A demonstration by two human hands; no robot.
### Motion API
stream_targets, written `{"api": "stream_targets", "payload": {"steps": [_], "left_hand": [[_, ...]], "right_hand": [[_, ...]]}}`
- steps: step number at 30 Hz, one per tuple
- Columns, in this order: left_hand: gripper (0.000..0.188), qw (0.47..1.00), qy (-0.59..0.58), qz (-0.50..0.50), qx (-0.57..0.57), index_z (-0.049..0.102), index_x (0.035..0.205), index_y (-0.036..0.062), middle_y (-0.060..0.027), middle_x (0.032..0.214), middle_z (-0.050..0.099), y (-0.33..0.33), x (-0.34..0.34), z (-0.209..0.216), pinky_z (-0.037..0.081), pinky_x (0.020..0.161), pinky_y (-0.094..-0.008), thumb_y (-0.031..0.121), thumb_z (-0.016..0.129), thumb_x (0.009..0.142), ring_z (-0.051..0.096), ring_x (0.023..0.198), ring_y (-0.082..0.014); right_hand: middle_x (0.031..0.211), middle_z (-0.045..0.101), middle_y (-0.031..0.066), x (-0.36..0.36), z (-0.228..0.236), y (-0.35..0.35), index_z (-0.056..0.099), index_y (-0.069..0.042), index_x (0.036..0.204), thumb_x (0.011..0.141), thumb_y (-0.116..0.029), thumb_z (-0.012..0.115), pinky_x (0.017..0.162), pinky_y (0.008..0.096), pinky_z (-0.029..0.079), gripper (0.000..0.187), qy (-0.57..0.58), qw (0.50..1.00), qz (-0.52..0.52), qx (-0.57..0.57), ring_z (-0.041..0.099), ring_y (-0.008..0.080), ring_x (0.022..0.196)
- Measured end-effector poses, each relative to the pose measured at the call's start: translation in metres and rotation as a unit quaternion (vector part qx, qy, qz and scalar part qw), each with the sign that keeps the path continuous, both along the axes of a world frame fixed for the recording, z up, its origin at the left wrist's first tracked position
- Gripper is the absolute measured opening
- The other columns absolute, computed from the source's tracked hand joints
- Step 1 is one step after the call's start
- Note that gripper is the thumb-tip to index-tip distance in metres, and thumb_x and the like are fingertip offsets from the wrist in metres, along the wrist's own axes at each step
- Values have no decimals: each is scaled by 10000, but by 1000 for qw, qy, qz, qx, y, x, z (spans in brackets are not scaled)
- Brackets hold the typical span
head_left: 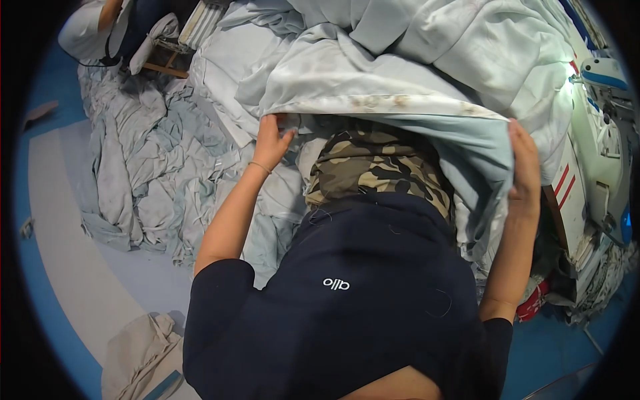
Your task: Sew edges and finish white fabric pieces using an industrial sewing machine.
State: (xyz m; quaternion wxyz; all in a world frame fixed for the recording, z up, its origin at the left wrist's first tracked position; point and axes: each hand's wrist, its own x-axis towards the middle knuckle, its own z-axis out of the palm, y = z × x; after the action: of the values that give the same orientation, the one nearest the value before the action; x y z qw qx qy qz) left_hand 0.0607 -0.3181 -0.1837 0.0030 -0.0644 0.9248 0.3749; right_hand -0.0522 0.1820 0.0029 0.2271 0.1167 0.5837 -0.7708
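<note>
A large pale grey-white cloth stretches across my lap, its near edge pulled taut between my hands. Brownish stains mark the white hem band along that edge. My left hand pinches one end of the hem, thumb toward me. At the other end my right hand grips the edge, its fingers partly hidden from view. Beneath the right end, the cloth's bluish-grey underside hangs in folds beside my camouflage-patterned trousers.
Crumpled pale fabric is heaped on the floor at left. A sewing machine stands at the right. Far left, another person sits near a wooden stool. A beige cloth lies at lower left.
</note>
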Motion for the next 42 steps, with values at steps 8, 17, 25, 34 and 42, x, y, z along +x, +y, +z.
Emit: {"api": "stream_targets", "payload": {"steps": [8, 17, 25, 34, 42], "left_hand": [[388, 984, 135, 66, -99, 517, 1064, 18, -176, 992, 543, 15, -50, 37, 486, 793, -422, -10, 728, 740, 564, 919, -365], [413, 989, 89, 104, -64, 529, 1082, 41, -161, 1117, 545, 21, -53, 27, 496, 872, -444, -68, 667, 709, 572, 1042, -391], [318, 944, 325, 57, 2, 739, 1174, 50, -70, 1125, 736, -44, -150, 193, 477, 982, -296, 39, 492, 974, 663, 1060, -174], [316, 955, 169, -56, 236, 669, 1290, -7, -110, 1225, 710, -108, -264, 412, 504, 1011, -303, 144, 628, 1015, 661, 1143, -200], [322, 957, 186, -149, 165, 632, 1317, -28, -107, 1237, 688, -137, -297, 471, 498, 995, -277, 119, 589, 1035, 643, 1156, -171]], "right_hand": [[1345, 623, 214, 1, 23, 93, 553, 34, 1370, 1074, -172, 464, 1082, 466, 498, 371, -57, 981, -146, -117, 631, 326, 1208], [1399, 599, 201, 79, 74, 184, 543, 29, 1402, 1077, -250, 441, 1114, 467, 458, 440, 66, 971, -225, 54, 604, 323, 1252], [1014, 693, 126, 127, 4, 139, 648, 3, 1128, 1020, -114, 566, 851, 307, 473, 179, 21, 766, 61, 640, 624, 263, 876], [1234, 654, 153, 122, 57, -6, 659, -15, 1169, 858, -49, 708, 1009, 414, 456, 316, 416, 748, -51, 515, 594, 350, 1165], [974, 609, 93, 108, 59, -23, 695, -40, 1095, 772, -43, 775, 816, 395, 469, 332, 520, 724, 63, 449, 564, 297, 918]]}}
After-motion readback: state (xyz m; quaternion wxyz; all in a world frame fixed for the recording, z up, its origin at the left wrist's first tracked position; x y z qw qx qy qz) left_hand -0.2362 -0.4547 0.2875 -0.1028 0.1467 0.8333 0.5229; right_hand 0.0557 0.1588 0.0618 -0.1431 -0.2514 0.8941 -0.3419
